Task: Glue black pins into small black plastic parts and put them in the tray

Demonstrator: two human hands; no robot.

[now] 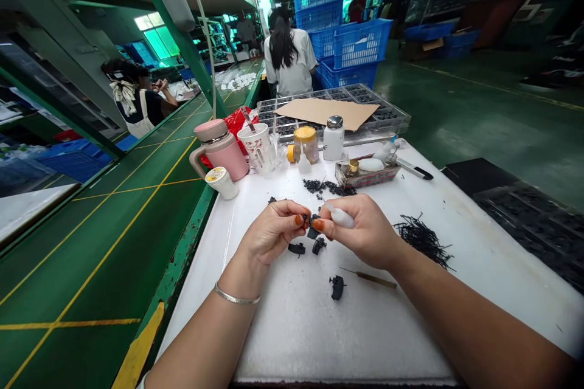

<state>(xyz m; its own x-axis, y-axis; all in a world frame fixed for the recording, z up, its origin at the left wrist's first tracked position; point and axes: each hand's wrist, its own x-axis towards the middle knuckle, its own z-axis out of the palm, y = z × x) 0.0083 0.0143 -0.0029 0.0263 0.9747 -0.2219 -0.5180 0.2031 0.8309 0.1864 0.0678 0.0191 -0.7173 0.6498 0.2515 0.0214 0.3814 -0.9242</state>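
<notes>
My left hand (267,232) pinches a tiny dark piece between thumb and fingertips. Close against it, my right hand (367,228) grips a small white squeeze bottle (342,218), which lies across its fingers. A black plastic part (313,230) shows at the right thumb, where the two hands meet; the fingers partly cover it. Just below lie two similar black parts, a curved one (296,248) and a smaller one (319,246). Nearer to me rests another black part (337,288), beside a thin needle tool with a brown handle (378,280).
Beyond my hands lies a pile of tiny black pieces (326,186); thin black rods (424,240) are heaped right. A pink mug (225,152), paper cup (258,149), white bottle (334,140), small box (369,176) and knife (415,169) line the back. A green conveyor (114,255) runs left.
</notes>
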